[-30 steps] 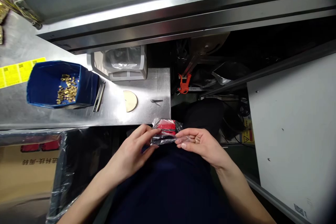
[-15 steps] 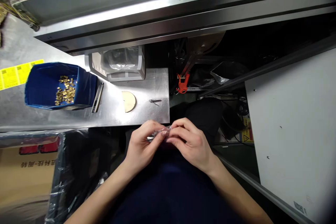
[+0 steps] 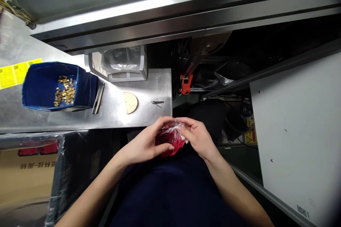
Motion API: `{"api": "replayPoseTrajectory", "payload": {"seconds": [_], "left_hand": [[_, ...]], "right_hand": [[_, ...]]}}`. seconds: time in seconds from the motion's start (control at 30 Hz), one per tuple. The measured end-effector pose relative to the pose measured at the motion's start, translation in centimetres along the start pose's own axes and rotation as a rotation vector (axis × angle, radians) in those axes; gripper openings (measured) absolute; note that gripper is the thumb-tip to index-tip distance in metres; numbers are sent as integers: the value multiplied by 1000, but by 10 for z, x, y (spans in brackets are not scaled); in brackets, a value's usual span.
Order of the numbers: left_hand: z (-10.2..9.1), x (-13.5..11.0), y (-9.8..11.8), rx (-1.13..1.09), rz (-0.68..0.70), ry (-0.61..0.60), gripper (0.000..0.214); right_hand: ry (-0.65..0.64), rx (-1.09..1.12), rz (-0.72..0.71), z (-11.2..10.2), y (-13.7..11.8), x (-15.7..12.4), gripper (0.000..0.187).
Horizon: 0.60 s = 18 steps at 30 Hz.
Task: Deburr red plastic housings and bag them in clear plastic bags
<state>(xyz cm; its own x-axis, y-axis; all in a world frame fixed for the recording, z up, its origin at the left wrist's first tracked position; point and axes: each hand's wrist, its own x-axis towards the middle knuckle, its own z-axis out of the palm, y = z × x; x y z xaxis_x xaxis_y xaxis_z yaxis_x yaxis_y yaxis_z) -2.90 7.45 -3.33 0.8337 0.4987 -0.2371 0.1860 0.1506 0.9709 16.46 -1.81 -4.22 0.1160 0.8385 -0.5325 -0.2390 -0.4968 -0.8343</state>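
Note:
My left hand (image 3: 145, 143) is wrapped round a red item in a clear plastic bag (image 3: 170, 137), held over my lap just in front of the steel bench edge. My right hand (image 3: 197, 137) pinches the bag's crinkled top from the right side. Both hands touch the bag. Dark blue clothing fills the space below them.
On the steel bench (image 3: 149, 113) sit a blue bin of small brass parts (image 3: 57, 87), a dark pen-like tool (image 3: 98, 98), a tan half disc (image 3: 131, 102), small tweezers (image 3: 157, 103) and a white holder with plastic (image 3: 119, 64). A bagged cardboard box (image 3: 26, 173) is lower left, a white panel (image 3: 298, 127) at right.
The red item, hidden half a second ago behind both pinching hands, is turned up and shows again. My left hand has closed round it from below, and my right hand grips the bag's top.

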Motion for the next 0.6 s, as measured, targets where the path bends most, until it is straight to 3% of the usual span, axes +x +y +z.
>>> {"api": "replayPoseTrajectory", "payload": {"seconds": [0.13,0.27,0.43,0.53,0.6], "left_hand": [[-2,4,-7,-37,1,13,44],[-8,12,-13,-161,-37,16,25],[-12,16,-27,-312,-137,-264,31],[3,14,-41,-506,-246,-405,45],[14,13,-48,-540,-275,-421,46]], "right_hand": [[27,-32,-45,-4,3,3,29],[-109,-130,-105,-7,-3,-4,20],[-325,-390,-144,-12,-19,-11,16],[-431,-459,-194,-14,-23,-12,12],[-469,-493,-250,-13,-24,-15,11]]}}
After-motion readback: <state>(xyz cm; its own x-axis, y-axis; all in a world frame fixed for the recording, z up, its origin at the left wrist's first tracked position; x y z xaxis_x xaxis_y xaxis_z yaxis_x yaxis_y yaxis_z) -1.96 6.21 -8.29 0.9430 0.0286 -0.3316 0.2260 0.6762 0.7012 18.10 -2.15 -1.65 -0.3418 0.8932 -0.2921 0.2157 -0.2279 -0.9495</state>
